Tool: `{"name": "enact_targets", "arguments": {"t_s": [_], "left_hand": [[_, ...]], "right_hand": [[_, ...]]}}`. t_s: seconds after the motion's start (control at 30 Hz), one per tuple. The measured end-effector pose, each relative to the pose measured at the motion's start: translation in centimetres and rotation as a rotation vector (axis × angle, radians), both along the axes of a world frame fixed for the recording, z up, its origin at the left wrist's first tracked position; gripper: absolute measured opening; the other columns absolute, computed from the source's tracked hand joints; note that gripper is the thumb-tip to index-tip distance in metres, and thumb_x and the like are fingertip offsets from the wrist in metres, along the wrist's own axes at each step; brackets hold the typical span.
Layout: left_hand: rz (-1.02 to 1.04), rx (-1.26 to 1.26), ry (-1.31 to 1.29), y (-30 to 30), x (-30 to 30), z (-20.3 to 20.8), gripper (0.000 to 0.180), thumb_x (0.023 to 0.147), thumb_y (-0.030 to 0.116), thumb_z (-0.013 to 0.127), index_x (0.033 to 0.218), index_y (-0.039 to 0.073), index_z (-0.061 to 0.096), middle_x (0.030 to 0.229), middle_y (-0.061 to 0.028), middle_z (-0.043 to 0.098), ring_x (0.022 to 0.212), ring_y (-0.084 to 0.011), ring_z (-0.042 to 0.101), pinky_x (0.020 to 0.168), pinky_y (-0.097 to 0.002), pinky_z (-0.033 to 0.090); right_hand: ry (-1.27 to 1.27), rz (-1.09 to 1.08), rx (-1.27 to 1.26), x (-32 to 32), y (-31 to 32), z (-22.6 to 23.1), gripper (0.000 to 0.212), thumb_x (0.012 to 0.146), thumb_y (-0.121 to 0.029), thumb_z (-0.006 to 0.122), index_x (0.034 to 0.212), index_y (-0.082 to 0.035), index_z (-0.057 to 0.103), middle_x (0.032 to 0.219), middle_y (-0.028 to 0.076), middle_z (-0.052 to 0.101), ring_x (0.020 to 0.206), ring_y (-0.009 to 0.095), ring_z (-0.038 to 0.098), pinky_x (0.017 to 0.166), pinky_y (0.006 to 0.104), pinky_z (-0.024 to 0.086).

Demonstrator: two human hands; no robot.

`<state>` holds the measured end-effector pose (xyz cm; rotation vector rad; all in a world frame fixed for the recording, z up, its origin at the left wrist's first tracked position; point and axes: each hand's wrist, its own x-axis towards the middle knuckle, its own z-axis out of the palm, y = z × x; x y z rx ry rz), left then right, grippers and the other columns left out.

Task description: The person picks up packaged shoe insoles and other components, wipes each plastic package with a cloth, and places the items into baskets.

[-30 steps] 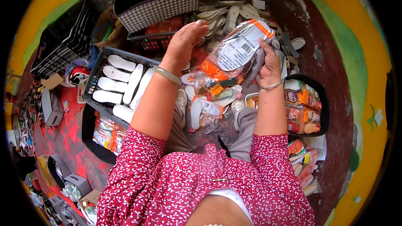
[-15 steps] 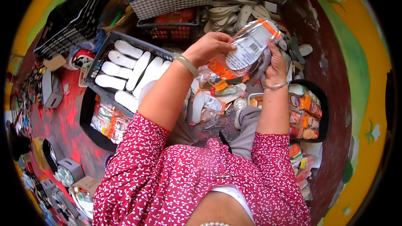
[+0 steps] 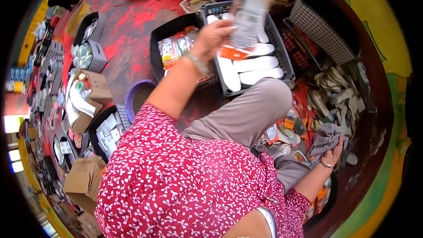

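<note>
A packaged insole (image 3: 250,17), in clear plastic with orange ends, hangs from my left hand (image 3: 213,37), whose fingers are closed on its near edge. Motion blurs both. They are over a dark grey crate (image 3: 288,71) in which several white insoles (image 3: 257,64) lie side by side. Far to the right and lower, my right hand (image 3: 333,153) is wrapped round a bunched grey cloth (image 3: 326,137). Close to that cloth lie loose orange-labelled packets (image 3: 288,121) on the floor.
Left of the crate stands a black bin (image 3: 159,55) of packets. A checked fabric bin (image 3: 328,28) stands to its right, above a heap of pale insoles (image 3: 337,90). A purple bucket (image 3: 128,101) and cardboard boxes (image 3: 86,176) stand at the left. My bent knee (image 3: 275,94) touches the crate's near side.
My view has turned left. My left hand has carried the packaged insole leftward over the crate. My right hand has let go of the packet and stays at the right with the grey cloth.
</note>
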<state>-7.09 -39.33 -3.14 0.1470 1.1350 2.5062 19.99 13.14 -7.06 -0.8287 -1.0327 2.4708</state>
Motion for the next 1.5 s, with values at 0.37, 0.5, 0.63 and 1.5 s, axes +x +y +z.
{"name": "enact_targets", "arguments": {"t_s": [0.37,0.5,0.63,1.5], "left_hand": [[0.750,-0.391,-0.375,-27.8,5.7,-17.9,0.019,0.088,0.001,0.050,0.106,-0.005,0.054,0.099,-0.0139,0.063,0.089,-0.0241,0.063,0.083,-0.0377,0.051],[0.675,-0.381,-0.497,-24.3,5.3,-21.2,0.017,0.089,0.002,0.048,0.104,-0.004,0.054,0.096,-0.0141,0.063,0.089,-0.0249,0.063,0.083,-0.0395,0.051],[0.628,-0.357,-0.571,-21.1,2.7,-27.1,0.019,0.090,0.000,0.046,0.107,-0.004,0.054,0.097,-0.0146,0.062,0.088,-0.0263,0.063,0.079,-0.0417,0.052],[-0.300,-1.699,-0.101,-17.3,-8.6,-41.1,0.045,0.087,0.016,0.040,0.131,0.009,0.044,0.129,-0.0186,0.049,0.119,-0.0341,0.048,0.102,-0.0429,0.035]], "right_hand": [[-0.331,0.026,0.012,-1.0,-5.3,-0.9,0.031,0.089,-0.027,0.055,0.107,-0.003,0.059,0.110,0.011,0.063,0.100,0.029,0.060,0.090,0.0439,0.047],[-0.382,0.020,0.037,-1.1,-6.8,-1.5,0.032,0.089,-0.028,0.054,0.108,-0.003,0.059,0.109,0.010,0.063,0.100,0.029,0.060,0.091,0.0439,0.046],[-0.386,0.084,-0.029,-0.3,-6.1,-2.9,0.034,0.089,-0.027,0.052,0.114,-0.004,0.056,0.112,0.011,0.062,0.103,0.029,0.058,0.093,0.0469,0.044],[-0.666,0.021,0.092,-2.4,-10.0,-2.3,0.029,0.090,-0.026,0.052,0.108,-0.005,0.058,0.103,0.010,0.065,0.090,0.025,0.065,0.079,0.0386,0.053]]}}
